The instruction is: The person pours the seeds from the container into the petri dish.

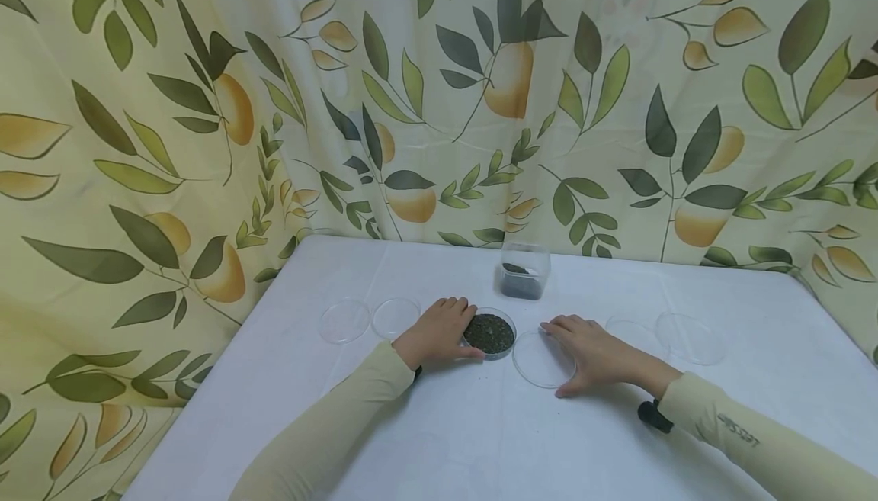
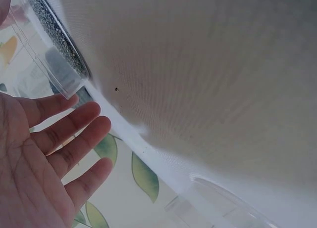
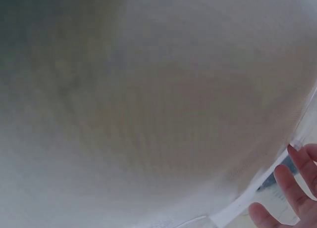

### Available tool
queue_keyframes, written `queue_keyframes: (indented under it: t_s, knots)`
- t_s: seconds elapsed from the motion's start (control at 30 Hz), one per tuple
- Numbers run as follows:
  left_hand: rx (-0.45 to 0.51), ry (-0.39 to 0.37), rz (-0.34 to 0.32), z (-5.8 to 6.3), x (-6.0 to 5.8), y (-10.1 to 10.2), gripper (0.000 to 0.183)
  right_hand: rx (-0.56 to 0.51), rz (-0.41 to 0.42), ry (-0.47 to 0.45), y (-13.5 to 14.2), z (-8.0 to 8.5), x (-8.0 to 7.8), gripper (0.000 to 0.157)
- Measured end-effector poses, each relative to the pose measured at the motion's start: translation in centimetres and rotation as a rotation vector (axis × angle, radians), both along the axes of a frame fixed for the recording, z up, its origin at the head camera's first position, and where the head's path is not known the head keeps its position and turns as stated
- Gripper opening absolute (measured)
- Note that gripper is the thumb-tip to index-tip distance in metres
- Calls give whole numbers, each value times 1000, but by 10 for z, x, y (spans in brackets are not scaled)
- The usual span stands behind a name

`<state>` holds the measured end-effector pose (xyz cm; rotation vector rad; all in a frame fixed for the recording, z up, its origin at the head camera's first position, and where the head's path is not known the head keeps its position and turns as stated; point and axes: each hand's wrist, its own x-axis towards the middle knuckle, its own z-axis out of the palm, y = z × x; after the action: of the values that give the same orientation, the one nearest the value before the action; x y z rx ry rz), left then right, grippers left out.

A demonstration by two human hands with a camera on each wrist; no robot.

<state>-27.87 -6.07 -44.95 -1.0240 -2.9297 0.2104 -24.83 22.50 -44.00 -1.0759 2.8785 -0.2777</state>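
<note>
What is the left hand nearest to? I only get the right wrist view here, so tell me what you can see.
Observer: The left hand lies along the left side of a round clear dish that holds dark, crumbly material.
Operator: And on the white table, what lies left of that hand?
Observer: Two clear round pieces, side by side; I can't tell dishes from lids.
Operator: Which way is the dark material from the right hand?
Observer: To its left in the head view, with another clear round piece in between.
</note>
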Motion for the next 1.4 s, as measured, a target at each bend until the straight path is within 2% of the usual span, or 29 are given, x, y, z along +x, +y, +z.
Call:
queue_keyframes:
  t_s: [0.33,0.57,1.1,1.4]
  knots:
    - [1,-15,13,0,0,1,87,-2,17,15,-3,-2,-5,92]
    - [4,-3,-1,0,1,-1,85,8,-29,2,-4,-1,-7,86]
    - [7,-21,9,1,1,0,87,51,-118,31,-8,7,-17,93]
    - [3,-33,10,1,0,0,87,-5,-96,98,-8,17,-17,91]
